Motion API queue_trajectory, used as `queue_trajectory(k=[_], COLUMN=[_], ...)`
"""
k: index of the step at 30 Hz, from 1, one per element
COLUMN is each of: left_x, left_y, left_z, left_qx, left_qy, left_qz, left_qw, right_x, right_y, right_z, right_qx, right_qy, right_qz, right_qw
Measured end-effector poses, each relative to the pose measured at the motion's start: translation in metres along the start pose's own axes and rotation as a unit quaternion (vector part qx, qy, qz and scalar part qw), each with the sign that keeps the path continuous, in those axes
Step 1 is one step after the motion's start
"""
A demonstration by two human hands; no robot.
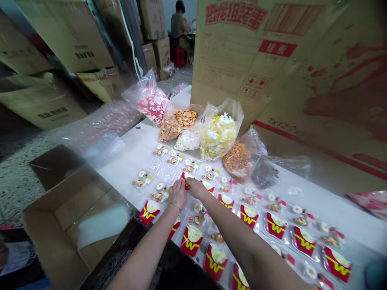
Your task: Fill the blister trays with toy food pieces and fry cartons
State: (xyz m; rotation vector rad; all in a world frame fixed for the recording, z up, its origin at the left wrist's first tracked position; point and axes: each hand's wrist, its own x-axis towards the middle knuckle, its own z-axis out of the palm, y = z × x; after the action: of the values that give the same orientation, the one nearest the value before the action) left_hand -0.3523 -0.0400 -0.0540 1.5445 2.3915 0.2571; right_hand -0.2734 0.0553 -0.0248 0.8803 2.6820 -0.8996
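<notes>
My left hand [178, 195] and my right hand [196, 187] meet over the middle of the white table. Both have their fingers closed at a red toy French fries carton [186, 176] with a cream top, above a clear plastic tray. My fingertips partly cover it. More red fries cartons with a yellow zigzag, such as one near the front edge [192, 240] and one at the left [149, 211], lie in rows of clear trays. Beside them, tray compartments hold small toy foods, among them a fried egg [159, 186] and a yellow-and-white piece [179, 157].
Along the table's back stand clear bags of pink-and-white pieces [154, 105], mixed orange pieces [169, 127], yellow-and-white pieces [218, 137] and brown pieces [237, 161]. A large carton [229, 60] rises behind them. An open cardboard box [42, 229] sits left. A person [178, 24] sits far back.
</notes>
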Motion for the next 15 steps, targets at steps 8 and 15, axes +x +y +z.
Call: queue_trajectory(k=[8,15], left_x=[0.017,0.012], left_y=[-0.006,-0.004], left_z=[0.006,-0.007], left_qx=[0.032,0.052], left_qy=[-0.037,-0.006], left_qz=[0.007,0.028], left_qw=[0.999,0.998], right_x=[0.017,-0.106], right_y=[0.001,0.041], right_z=[0.008,0.019], right_qx=[-0.025,0.145], right_qy=[-0.009,0.167], right_qz=[0.024,0.032], right_qw=[0.999,0.975])
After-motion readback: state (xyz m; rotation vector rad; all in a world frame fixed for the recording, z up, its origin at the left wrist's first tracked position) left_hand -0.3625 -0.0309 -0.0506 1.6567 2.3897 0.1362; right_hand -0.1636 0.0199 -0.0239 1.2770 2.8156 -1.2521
